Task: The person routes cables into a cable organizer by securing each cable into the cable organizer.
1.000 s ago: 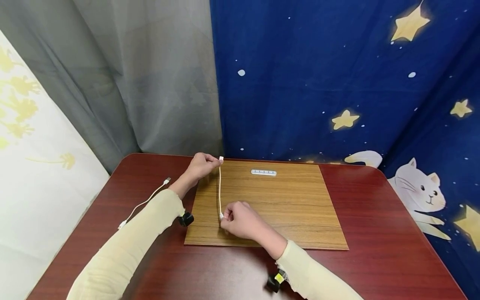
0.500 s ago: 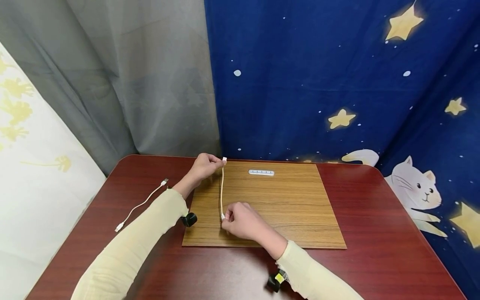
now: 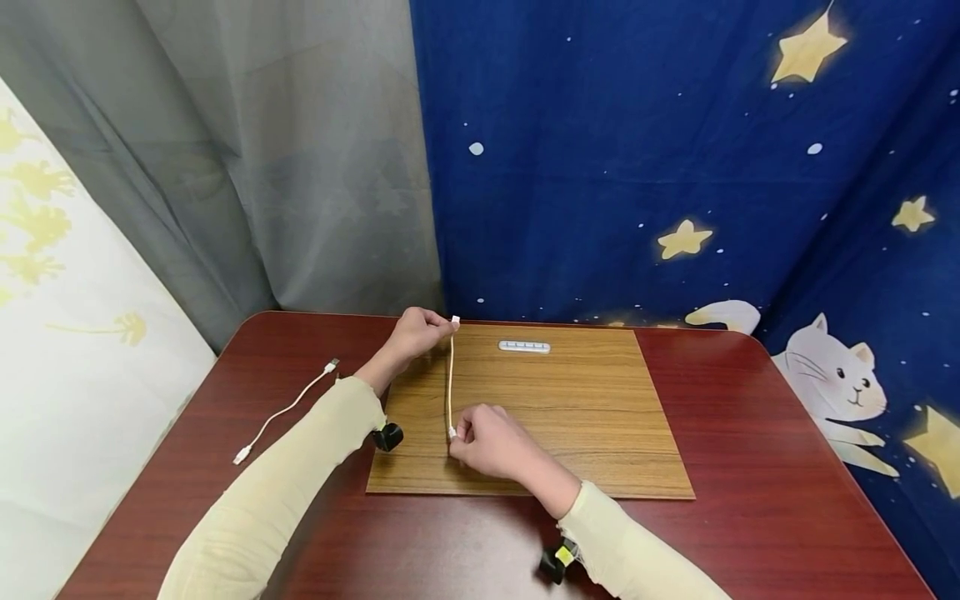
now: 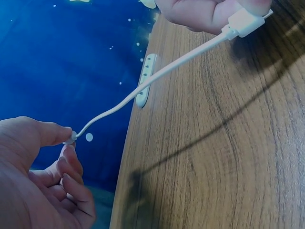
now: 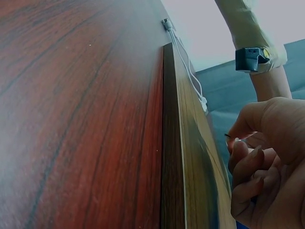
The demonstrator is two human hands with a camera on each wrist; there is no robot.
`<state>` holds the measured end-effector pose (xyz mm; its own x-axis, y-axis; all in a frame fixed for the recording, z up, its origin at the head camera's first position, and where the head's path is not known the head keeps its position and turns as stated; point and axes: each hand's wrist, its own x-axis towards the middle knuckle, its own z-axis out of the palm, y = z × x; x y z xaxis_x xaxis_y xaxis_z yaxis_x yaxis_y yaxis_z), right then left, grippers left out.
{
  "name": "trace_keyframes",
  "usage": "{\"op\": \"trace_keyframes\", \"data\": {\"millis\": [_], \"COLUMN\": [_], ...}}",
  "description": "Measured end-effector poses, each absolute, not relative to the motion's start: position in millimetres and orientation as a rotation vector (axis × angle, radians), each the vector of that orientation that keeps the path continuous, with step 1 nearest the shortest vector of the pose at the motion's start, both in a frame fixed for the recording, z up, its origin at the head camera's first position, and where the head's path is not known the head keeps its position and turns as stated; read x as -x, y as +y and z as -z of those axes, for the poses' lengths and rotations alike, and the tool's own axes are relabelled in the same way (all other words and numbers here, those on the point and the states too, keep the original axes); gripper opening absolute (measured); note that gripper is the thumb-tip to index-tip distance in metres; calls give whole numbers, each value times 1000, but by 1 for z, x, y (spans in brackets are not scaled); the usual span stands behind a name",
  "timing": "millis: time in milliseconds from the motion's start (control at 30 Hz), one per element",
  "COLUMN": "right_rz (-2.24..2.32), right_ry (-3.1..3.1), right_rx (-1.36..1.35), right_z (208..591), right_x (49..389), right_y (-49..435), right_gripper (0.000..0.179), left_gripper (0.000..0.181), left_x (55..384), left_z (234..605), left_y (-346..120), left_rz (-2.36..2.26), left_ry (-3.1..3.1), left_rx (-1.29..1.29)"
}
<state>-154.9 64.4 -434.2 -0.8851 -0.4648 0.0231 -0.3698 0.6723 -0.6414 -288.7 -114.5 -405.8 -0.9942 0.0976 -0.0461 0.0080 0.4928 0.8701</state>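
Observation:
A short white USB cable [image 3: 450, 379] runs between my two hands over the wooden board [image 3: 570, 417], its shadow falling on the wood in the left wrist view. My left hand [image 3: 420, 333] pinches the far end between thumb and finger near the board's back left corner. At the near end, my right hand [image 3: 487, 442] pinches the white plug [image 4: 245, 21], whose tip pokes past the fingers. Both hands are raised over the board, and the cable bends only slightly. Right of the left hand, a small white slotted strip [image 3: 524, 347] sits near the board's back edge.
Another white USB cable [image 3: 281, 410] lies on the dark red table [image 3: 750, 433], left of the board and beside my left sleeve. Behind the table hang a grey curtain [image 3: 337, 167] and a blue one [image 3: 562, 167] with stars.
Both hands have shifted a little to the right over the board, carrying the cable with them. The slotted strip and the other cable stay in place on their surfaces.

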Motion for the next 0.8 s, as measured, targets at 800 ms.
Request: {"op": "trace_keyframes", "data": {"millis": [800], "right_rz": [1014], "right_ry": [2763], "right_rx": [614], "right_z": [436], "right_x": [158], "right_y": [85], "right_gripper": [16], "left_gripper": [23], "left_x": [300], "left_z": [410], "left_y": [-86], "left_rz": [-1542], "left_ry": [2592], "left_rx": [-66]}}
